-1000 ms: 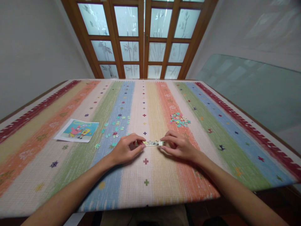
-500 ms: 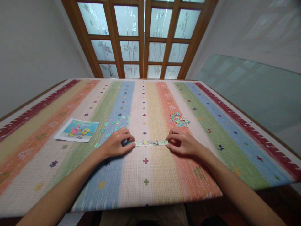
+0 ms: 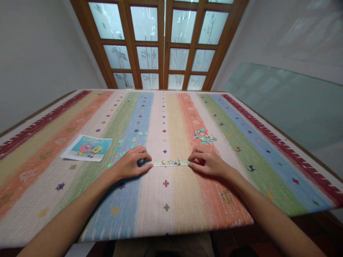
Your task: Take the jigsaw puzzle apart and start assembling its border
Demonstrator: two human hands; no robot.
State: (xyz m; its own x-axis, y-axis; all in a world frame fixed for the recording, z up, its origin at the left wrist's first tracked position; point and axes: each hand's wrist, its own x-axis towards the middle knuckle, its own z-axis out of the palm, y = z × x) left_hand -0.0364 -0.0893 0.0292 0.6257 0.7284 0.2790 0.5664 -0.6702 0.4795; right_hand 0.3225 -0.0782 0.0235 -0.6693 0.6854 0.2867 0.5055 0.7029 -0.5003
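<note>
A narrow strip of joined jigsaw puzzle pieces (image 3: 171, 163) lies flat across the pale and yellow stripes of the cloth, its middle part printed in mixed colours. At its left end, the thumb and fingers of my left hand (image 3: 134, 161) are pinched together. My right hand (image 3: 207, 160) pinches the opposite end in the same way. Loose turquoise puzzle pieces (image 3: 133, 139) are scattered just beyond my left hand, some partly hidden by it. Past my right hand sits a heap of mixed puzzle pieces (image 3: 204, 136).
A printed cartoon picture (image 3: 91, 147) lies on the left of the striped tablecloth (image 3: 166, 194). The table's near edge is close to my body. Behind the table stand wooden doors with glass panes (image 3: 144, 23); a pale glass panel (image 3: 284, 96) leans at the right.
Both hands and the strip have shifted very slightly to the left. The strip stays between my fingertips, and the loose pieces look the same.
</note>
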